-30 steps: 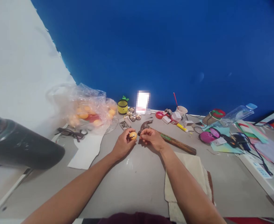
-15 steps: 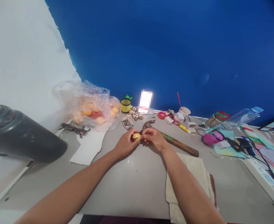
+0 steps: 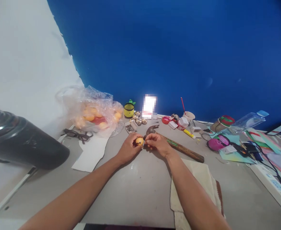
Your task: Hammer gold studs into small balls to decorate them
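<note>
My left hand (image 3: 129,147) is closed around an orange ping-pong ball (image 3: 139,141) that has a few small dark or shiny spots on its surface. Just to its right, my right hand (image 3: 156,143) is pinched at the ball's side; whatever sits between the fingertips is too small to make out. Behind the hands stands a small open box (image 3: 131,127) of tiny shiny metal pieces. Several balls covered in shiny studs (image 3: 138,121) rest beyond that box. A claw hammer (image 3: 183,149) with a wooden handle lies beside my right hand.
A clear plastic bag (image 3: 92,95) of orange balls sits at the back left, near glasses (image 3: 77,134) and white paper (image 3: 92,156). A large dark bottle (image 3: 27,140) fills the left edge. Under my right forearm lies a beige cloth (image 3: 198,179). A paper cup (image 3: 189,115) stands back right.
Both hands stay around the ball, which is turned slightly in the left fingers. The whole view has shifted a little.
</note>
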`<state>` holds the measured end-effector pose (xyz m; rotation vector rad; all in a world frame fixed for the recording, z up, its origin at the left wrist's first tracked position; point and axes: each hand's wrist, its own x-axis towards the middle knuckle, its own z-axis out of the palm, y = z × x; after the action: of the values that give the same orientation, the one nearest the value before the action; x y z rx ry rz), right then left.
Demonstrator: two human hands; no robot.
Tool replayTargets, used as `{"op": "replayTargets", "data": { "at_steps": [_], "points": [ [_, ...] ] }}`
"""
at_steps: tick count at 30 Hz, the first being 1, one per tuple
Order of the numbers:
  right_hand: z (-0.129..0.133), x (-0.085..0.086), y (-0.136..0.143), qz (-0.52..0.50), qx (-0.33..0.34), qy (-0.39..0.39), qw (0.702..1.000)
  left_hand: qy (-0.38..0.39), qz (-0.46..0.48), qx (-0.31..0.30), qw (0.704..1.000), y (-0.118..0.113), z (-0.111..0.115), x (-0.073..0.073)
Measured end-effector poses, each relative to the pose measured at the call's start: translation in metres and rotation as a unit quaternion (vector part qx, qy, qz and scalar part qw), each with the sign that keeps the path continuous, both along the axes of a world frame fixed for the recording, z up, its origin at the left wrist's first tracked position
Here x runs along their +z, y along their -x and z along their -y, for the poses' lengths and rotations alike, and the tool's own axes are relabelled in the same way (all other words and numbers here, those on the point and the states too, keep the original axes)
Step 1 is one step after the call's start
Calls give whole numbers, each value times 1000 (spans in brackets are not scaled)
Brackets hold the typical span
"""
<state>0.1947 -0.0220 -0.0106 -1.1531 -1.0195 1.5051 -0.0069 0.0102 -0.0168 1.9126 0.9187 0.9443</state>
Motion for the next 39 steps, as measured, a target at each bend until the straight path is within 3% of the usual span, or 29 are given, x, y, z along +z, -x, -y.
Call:
{"op": "replayTargets", "data": {
  "at_steps": [6,17,27,39],
  "points": [
    [0,0,1,-1,-5,-8,1000,18,-5,8,1000,0,-4,-4],
    [-1,-7,4,11,-1,-12,1000,3,-14,-21,1000,0,-4,-3],
    [-1,-3,6,36,0,5,999,-35,-21,-34,999,-2,-4,-4],
    [-1,-4,5,49,3,16,999,6,-9,-36,999,-1,-3,0]
  ]
}}
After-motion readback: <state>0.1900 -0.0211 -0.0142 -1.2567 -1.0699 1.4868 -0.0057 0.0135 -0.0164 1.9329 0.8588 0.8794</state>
